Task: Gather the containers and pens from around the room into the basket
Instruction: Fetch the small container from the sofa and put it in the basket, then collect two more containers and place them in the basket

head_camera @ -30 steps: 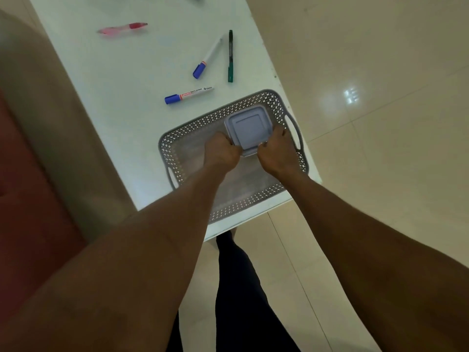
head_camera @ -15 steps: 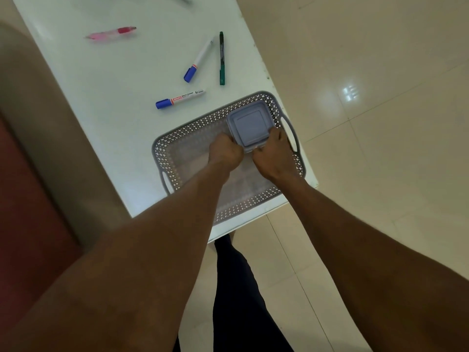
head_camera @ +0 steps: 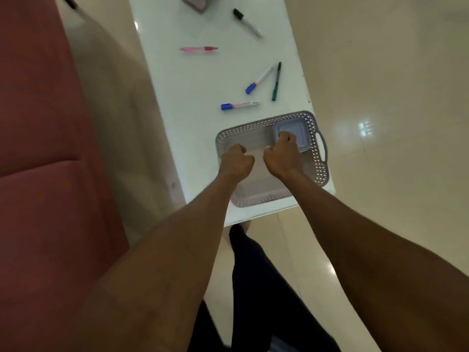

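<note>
5 pens (head_camera: 239, 105) beyond basket (head_camera: 320, 171), sofa (head_camera: 45, 174) left

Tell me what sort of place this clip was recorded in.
Probably a living room or lounge in a home or office: a glossy cream tiled floor, a red upholstered sofa and a low white table bearing scattered marker pens and a grey perforated plastic basket.

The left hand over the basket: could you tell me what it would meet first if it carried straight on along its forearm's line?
Probably the basket's far rim, then the blue-capped marker on the table just beyond; height above the rim is unclear.
</note>
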